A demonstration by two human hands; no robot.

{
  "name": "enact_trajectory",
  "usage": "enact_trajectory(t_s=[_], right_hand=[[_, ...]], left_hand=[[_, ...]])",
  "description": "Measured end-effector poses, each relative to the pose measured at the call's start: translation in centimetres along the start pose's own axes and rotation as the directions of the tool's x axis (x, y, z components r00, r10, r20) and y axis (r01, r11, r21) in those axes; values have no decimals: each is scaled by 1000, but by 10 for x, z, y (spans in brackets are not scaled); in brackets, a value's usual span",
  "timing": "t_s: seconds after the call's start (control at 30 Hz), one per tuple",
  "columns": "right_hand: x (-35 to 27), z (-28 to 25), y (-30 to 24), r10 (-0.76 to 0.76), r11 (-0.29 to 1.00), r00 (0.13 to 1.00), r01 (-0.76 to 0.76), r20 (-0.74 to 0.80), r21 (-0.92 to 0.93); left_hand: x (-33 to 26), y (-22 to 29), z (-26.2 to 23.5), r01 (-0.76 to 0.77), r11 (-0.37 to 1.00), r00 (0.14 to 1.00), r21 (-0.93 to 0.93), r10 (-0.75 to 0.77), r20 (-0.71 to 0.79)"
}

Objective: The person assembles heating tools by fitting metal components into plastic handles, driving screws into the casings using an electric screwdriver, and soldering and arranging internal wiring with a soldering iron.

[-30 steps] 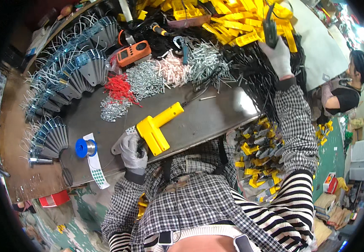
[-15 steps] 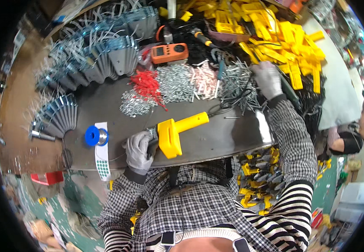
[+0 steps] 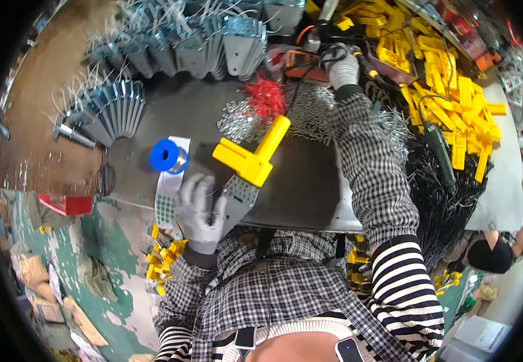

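Observation:
My left hand (image 3: 200, 216), in a grey glove, has its fingers spread beside the grey perforated metal plate (image 3: 237, 198); the thumb is close to the plate's edge. A yellow plastic handle piece (image 3: 254, 158) is joined to that plate and lies angled on the table. Across the table, my gloved right hand (image 3: 342, 71) is closed around a looped black cable (image 3: 334, 53). The cable runs down from this hand toward the tip of the yellow handle. Behind the hand sits an orange meter (image 3: 300, 65), partly covered.
A blue solder spool (image 3: 166, 155) stands on a strip of green dot stickers (image 3: 166, 208). Red sleeves (image 3: 265, 98) and silver fasteners (image 3: 240, 123) are heaped mid-table. Metal plates (image 3: 243, 51) line the back left; yellow parts (image 3: 448, 108) pile up right. A person (image 3: 497, 250) is far right.
My right hand has moved left and away from me, drawing up the black cable. The yellow handle has turned to point farther away. My left hand's fingers have spread off the plate.

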State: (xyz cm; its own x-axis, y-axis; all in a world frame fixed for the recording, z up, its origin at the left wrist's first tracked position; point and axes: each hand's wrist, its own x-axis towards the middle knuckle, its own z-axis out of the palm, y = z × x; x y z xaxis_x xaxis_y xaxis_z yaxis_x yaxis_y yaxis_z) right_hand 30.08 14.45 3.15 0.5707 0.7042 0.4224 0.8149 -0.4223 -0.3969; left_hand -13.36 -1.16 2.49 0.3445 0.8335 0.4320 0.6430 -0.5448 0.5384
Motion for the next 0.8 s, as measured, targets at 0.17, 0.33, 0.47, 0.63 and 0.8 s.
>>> enact_trajectory(t_s=[0.17, 0.33, 0.47, 0.63, 0.8], right_hand=[[22, -13, -1, -244, 931, 938, 297, 245, -213], [6, 19, 36, -362, 897, 930, 328, -69, -297], [41, 17, 26, -455, 889, 867, 430, 203, 155], [16, 24, 28, -126, 939, 986, 153, 106, -308], [-33, -45, -73, -182, 979, 982, 187, 57, -88]], left_hand=[[-37, -80, -28, 361, 800, 855, -479, -489, -174], [-83, -119, -46, 398, 525, 596, -752, -772, -222], [-129, -155, -18, 393, 101, 446, -914, -890, 94], [-126, -144, -8, 214, -323, 572, -922, -723, 387], [-126, -108, -43, 459, 186, 629, -869, -758, 170]])
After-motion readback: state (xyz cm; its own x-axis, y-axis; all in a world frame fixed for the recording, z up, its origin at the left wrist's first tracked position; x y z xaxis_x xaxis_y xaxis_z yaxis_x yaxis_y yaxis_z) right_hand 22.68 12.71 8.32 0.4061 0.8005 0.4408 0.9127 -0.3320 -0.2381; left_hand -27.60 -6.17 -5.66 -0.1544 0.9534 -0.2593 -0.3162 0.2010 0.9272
